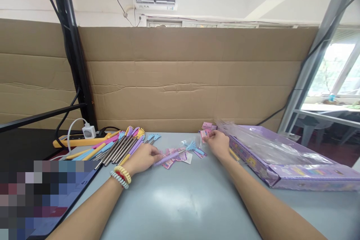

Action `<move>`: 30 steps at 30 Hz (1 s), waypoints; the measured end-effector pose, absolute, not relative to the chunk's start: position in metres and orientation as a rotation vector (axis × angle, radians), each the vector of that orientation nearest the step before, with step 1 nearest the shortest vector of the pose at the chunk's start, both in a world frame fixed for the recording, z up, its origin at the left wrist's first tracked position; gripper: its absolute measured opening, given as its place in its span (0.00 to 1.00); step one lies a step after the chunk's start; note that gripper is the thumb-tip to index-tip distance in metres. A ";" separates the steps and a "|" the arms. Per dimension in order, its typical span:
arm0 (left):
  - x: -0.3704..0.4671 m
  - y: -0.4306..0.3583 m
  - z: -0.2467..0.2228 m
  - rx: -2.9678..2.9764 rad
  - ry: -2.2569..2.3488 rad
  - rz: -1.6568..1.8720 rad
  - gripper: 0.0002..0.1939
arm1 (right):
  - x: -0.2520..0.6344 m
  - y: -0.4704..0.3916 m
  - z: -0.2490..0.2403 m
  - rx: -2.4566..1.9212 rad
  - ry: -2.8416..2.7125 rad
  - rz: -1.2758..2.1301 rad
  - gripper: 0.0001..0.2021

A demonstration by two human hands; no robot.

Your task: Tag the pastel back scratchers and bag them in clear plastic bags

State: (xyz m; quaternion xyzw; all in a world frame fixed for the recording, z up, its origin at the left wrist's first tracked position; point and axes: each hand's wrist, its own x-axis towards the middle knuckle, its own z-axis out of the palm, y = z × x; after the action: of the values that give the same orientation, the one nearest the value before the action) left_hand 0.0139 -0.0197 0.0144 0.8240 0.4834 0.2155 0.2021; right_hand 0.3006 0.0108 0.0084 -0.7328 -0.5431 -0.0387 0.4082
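Pink cards [207,130] are being pinched by the right hand [218,143] at the far edge of the grey table [180,202], just beside the purple box [295,165]. A bagged purple back scratcher [168,157] is being pressed under the left hand [143,157], fingers curled loosely on it. Loose scratchers [123,144] are being kept piled to the left.

A pixelated patch [42,198] hides whatever lies at the counter's near left corner. The purple box [295,157] at the right edge runs out of the picture, its printing too small to read. The pink packets [207,129] at the right hand's [218,144] fingertips are blurred.
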 end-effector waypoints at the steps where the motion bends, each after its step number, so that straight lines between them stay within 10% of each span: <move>1: 0.014 -0.020 0.014 2.304 1.349 0.602 0.19 | 0.301 0.011 0.009 -1.852 -1.364 -0.089 0.04; 30: 0.011 -0.017 0.015 2.400 1.537 0.982 0.15 | 0.303 0.016 0.004 -1.547 -1.045 0.372 0.11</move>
State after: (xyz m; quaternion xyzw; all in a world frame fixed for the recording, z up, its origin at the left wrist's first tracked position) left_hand 0.0111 -0.0170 0.0151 0.7946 0.5089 0.3250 0.0637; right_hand 0.3027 0.0164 0.0038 -0.6618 -0.4473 0.1591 0.5802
